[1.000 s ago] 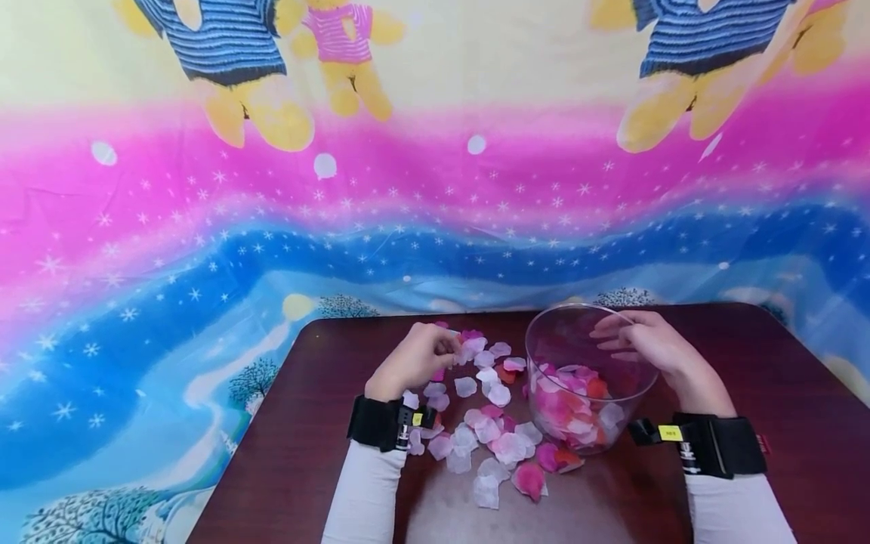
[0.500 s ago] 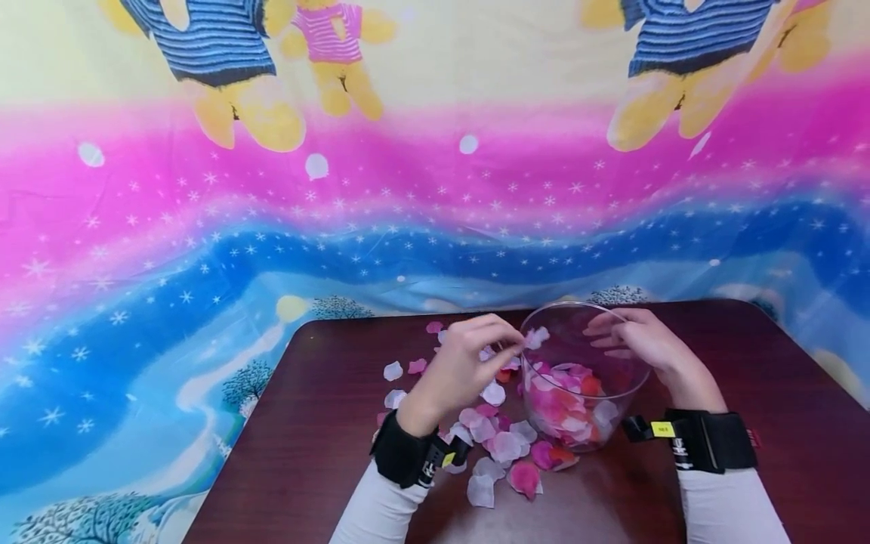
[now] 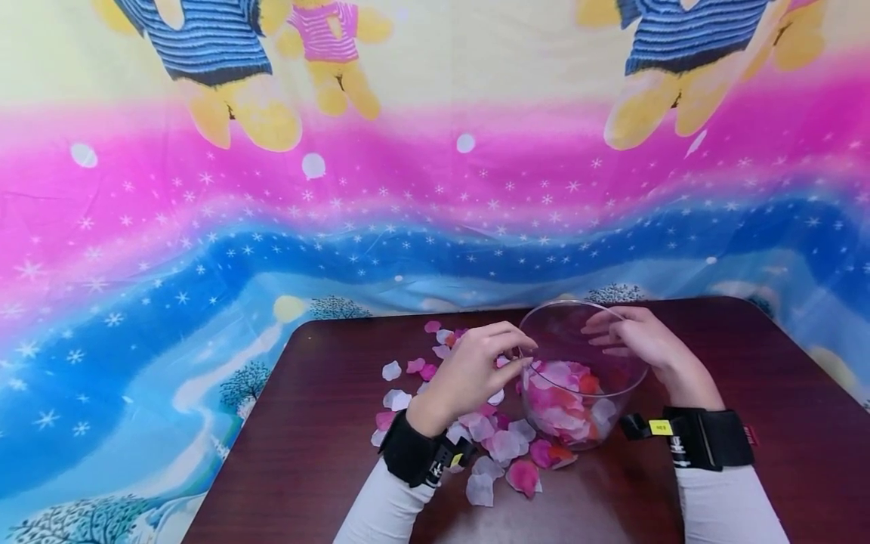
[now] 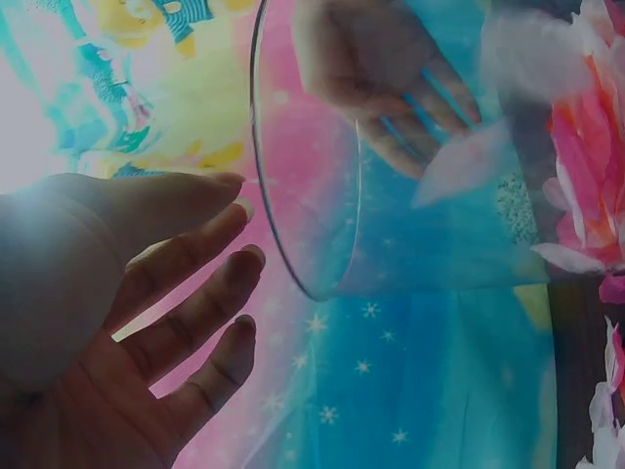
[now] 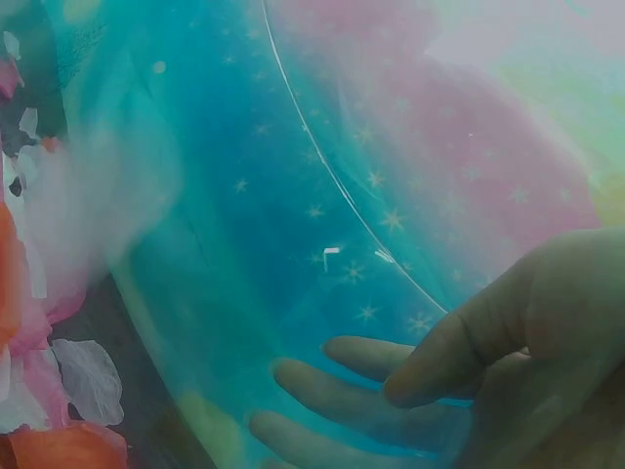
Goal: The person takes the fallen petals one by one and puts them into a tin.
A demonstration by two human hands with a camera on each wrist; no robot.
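A clear plastic tub point(image 3: 537, 419), partly filled with pink, white and red artificial petals point(image 3: 560, 397), stands on the table. At its left rim is my left hand point(image 3: 476, 370), fingers loosely spread. In the left wrist view those fingers point(image 4: 210, 366) hold nothing, and blurred pale petals point(image 4: 464, 161) hang in the air inside the tub. My right hand point(image 3: 642, 340) lies against the tub's right outer side, seen partly through the clear wall. The right wrist view shows its fingers point(image 5: 332, 396) extended and slightly bent, the thumb near the rim.
Loose petals point(image 3: 503, 446) lie scattered on the dark red-brown table point(image 3: 306, 453), left of the tub and in front of it. A printed cloth point(image 3: 421, 189) with bears and snowflakes hangs behind the table's far edge.
My left hand has carried pale petals from the table's left part rightward to the tub's rim and let them go. My right hand has stayed at the tub.
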